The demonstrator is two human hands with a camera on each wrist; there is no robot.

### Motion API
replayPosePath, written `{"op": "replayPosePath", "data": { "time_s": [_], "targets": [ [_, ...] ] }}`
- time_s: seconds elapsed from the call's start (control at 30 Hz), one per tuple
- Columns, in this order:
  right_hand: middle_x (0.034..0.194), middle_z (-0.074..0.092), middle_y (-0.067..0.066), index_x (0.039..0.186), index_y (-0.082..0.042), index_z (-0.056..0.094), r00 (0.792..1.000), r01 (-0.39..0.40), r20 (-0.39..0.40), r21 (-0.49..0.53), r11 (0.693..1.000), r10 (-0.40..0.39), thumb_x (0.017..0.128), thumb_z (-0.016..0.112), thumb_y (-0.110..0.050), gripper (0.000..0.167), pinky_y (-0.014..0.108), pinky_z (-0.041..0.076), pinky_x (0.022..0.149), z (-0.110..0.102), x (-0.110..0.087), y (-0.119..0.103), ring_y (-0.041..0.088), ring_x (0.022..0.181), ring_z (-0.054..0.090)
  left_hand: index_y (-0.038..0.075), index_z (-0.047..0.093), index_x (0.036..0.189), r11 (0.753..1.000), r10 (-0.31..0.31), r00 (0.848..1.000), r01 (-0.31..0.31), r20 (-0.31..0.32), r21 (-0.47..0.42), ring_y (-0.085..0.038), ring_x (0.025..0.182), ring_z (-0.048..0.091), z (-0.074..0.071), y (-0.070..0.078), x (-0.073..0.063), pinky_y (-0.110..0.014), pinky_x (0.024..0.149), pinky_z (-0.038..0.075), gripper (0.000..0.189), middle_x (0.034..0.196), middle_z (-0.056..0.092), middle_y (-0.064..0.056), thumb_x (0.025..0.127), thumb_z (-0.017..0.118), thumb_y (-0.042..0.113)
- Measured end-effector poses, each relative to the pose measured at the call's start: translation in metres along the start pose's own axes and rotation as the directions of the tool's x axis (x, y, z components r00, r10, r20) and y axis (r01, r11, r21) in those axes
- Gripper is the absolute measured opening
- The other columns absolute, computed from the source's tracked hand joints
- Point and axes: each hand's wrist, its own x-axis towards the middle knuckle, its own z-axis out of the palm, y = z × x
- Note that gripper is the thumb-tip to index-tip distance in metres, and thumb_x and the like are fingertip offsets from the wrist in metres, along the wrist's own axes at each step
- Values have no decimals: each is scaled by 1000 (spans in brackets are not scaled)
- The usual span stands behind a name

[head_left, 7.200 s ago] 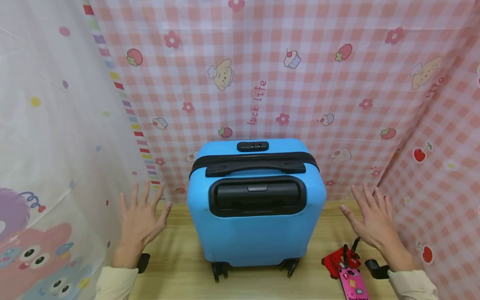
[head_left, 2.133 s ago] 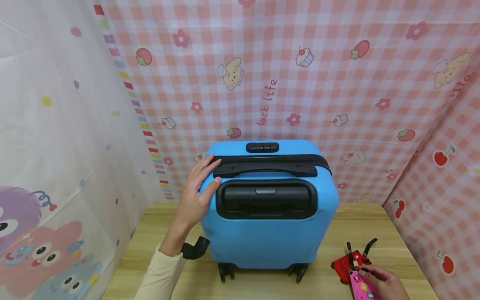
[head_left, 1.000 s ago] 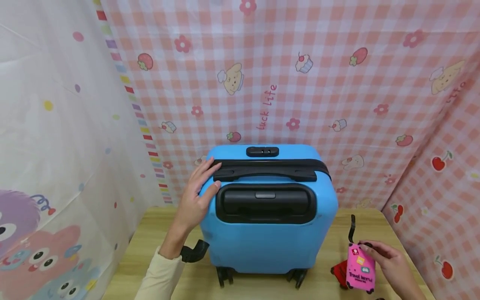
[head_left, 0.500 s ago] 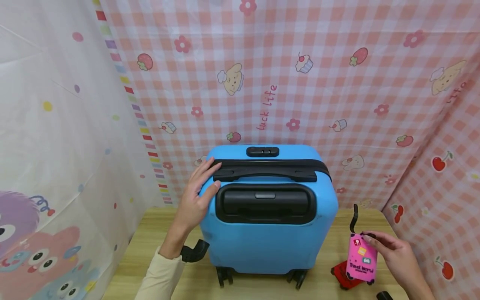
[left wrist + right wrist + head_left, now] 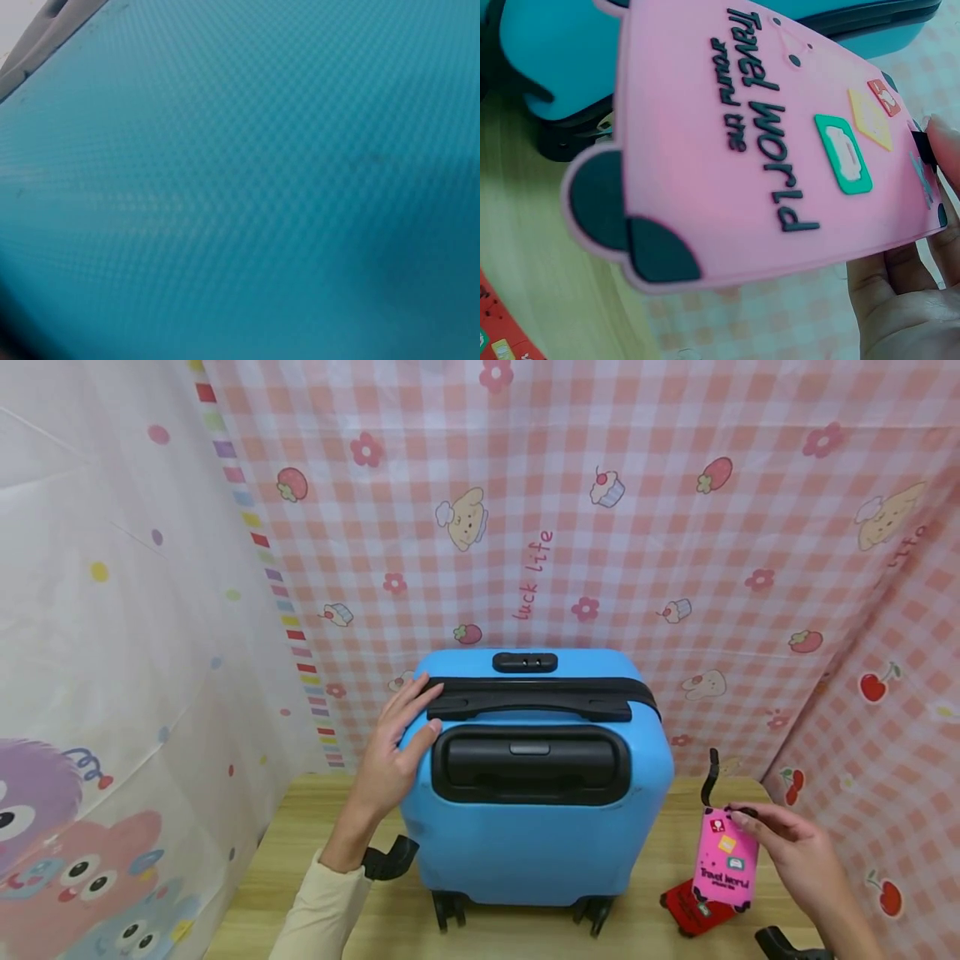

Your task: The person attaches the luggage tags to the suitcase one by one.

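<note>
A blue suitcase (image 5: 525, 852) stands upright on its wheels, its black carry handle (image 5: 528, 711) on top. My left hand (image 5: 390, 760) rests on the suitcase's left upper corner, fingers reaching over the top edge; its wrist view is filled by the ribbed blue shell (image 5: 262, 180). On the right, my right hand (image 5: 795, 852) pinches a pink luggage tag (image 5: 725, 864) at its top, by the black strap. The tag hangs with its lettered face showing, and one strap end (image 5: 711, 777) sticks up. Close up, the pink tag (image 5: 705, 172) reads "Travel World around the".
A red luggage tag (image 5: 693, 917) lies on the wooden table (image 5: 300, 860), partly behind the pink one. Pink checked cloth (image 5: 525, 485) hangs right behind the suitcase and along the right side. White printed cloth (image 5: 112, 652) hangs at the left.
My right hand took hold of the pink tag and raised it off the red one, moving up and slightly right. The left hand came onto the suitcase earlier and has stayed there.
</note>
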Motion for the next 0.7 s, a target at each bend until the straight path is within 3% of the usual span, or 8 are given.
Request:
{"op": "replayPosePath", "data": {
  "time_s": [0.37,0.7],
  "targets": [
    [101,71,-22,114,1,70,993,116,-14,164,980,-116,99,61,-11,22,12,52,72,-4,2,-16,-6,91,64,17,53,144,1000,-2,1000,2,-3,-9,-18,151,16,0,0,1,-57,119,14,44,160,34,-1,101,54,23],
    [100,72,-16,114,6,69,978,209,-32,194,959,-207,97,61,-5,21,14,52,68,-4,4,-33,0,83,63,18,53,145,1000,-8,1000,8,1,-4,-18,151,17,0,1,1,-58,119,14,44,160,33,0,101,54,24]
  ]
}}
